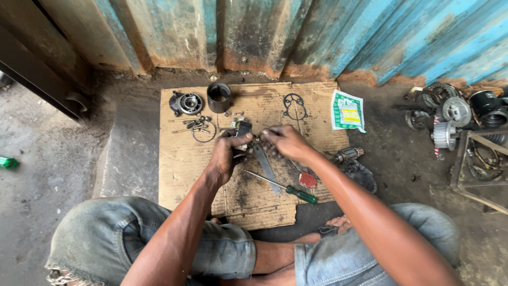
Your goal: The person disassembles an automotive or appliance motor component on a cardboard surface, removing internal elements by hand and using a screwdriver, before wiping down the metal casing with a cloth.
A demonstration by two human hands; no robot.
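My left hand (228, 156) grips a small dark metal part (243, 128) above a sheet of cardboard (180, 159). My right hand (286, 142) pinches at the same part from the right, fingertips closed on it. A flat grey metal strip (265, 165) lies just below the hands. A screwdriver with a green handle (288, 189) rests on the cardboard nearer to me. At the cardboard's far end sit a black metal cylinder (219, 97), a round end cover (186, 103), a thin gasket (295, 106), long bolts and a wire ring (203, 131).
A motor armature (346, 155) and a dark rag (361, 173) lie right of the cardboard, with a green-and-white packet (347, 110) beyond. Gears and scrap parts (456, 114) pile at the far right. A rusty blue corrugated wall (328, 37) stands behind. My knees are in jeans.
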